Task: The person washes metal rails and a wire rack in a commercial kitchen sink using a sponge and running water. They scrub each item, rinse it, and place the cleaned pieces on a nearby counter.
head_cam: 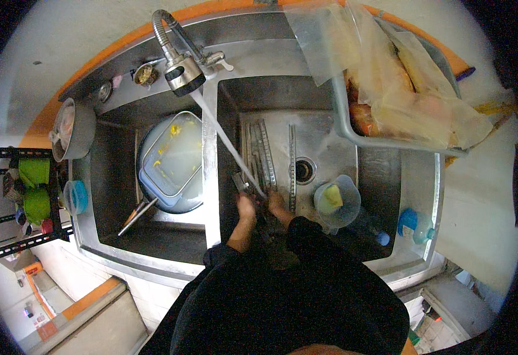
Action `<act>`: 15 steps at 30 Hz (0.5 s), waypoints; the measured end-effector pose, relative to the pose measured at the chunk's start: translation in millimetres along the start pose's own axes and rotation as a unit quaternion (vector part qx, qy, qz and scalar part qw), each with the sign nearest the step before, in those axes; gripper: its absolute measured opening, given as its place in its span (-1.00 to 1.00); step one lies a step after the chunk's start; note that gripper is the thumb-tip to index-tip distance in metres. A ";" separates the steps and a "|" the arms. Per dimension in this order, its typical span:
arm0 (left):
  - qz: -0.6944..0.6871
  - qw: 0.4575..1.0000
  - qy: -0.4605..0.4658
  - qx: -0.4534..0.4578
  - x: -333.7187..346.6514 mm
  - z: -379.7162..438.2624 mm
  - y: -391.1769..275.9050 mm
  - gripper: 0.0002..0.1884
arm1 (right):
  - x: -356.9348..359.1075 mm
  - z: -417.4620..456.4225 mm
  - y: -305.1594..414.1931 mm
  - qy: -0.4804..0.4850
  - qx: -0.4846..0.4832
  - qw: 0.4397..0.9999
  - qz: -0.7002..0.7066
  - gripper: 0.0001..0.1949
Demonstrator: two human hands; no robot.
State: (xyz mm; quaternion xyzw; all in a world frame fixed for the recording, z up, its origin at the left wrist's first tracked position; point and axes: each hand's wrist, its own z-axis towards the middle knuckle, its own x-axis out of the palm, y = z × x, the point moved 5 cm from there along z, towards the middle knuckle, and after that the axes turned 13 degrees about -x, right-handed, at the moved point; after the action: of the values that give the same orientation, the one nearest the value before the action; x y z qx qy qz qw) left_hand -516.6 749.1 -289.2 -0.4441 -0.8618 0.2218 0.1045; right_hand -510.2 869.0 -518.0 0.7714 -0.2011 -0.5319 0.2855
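Observation:
Both my hands are low in the right basin of a steel double sink [294, 250], under running water. My left hand [246, 207] grips a small metal piece [241, 182], whose end sticks out past the fingers. Close beside it, my right hand [279, 207] is at the near end of several long slotted metal strips [259, 151]; its fingertips are blurred, and what they hold is unclear. A stream of water [228, 144] falls between the hands from the faucet's spray head [183, 75]. Another slotted strip [292, 164] lies apart, left of the drain [304, 171].
A clear plastic tub [350, 199] with a yellow sponge [333, 195] stands right of my hands. In the left basin, a mesh strainer [165, 177] with yellow scraps rests over a wide round vessel [192, 208]. A plastic-covered bin [345, 128] overhangs the back right. A bottle [414, 226] lies on the right ledge.

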 end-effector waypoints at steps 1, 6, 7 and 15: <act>-0.008 1.000 0.007 0.000 -6.1 3.8 6.9 -0.57 | -10.2 -7.0 13.8 0.015 -0.014 0.999 -0.028 -0.80; -0.060 0.998 0.017 -0.023 -8.2 17.7 24.8 -0.62 | -54.3 -22.8 53.1 0.033 -0.061 0.993 -0.094 -0.85; -0.089 0.995 0.021 -0.026 -8.7 21.9 27.5 -0.62 | -65.1 -22.0 58.6 0.035 -0.074 0.991 -0.103 -0.86; -0.050 0.998 -0.027 -0.037 7.2 -27.8 -3.7 -0.68 | -167.9 -30.0 92.7 0.003 -0.070 0.997 0.021 -0.88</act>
State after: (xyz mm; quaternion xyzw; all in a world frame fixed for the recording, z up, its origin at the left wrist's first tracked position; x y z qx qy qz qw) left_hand -513.0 761.1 -263.1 -0.3983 -0.8928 0.1962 0.0756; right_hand -542.1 908.8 -330.7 0.7467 -0.1786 -0.5364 0.3504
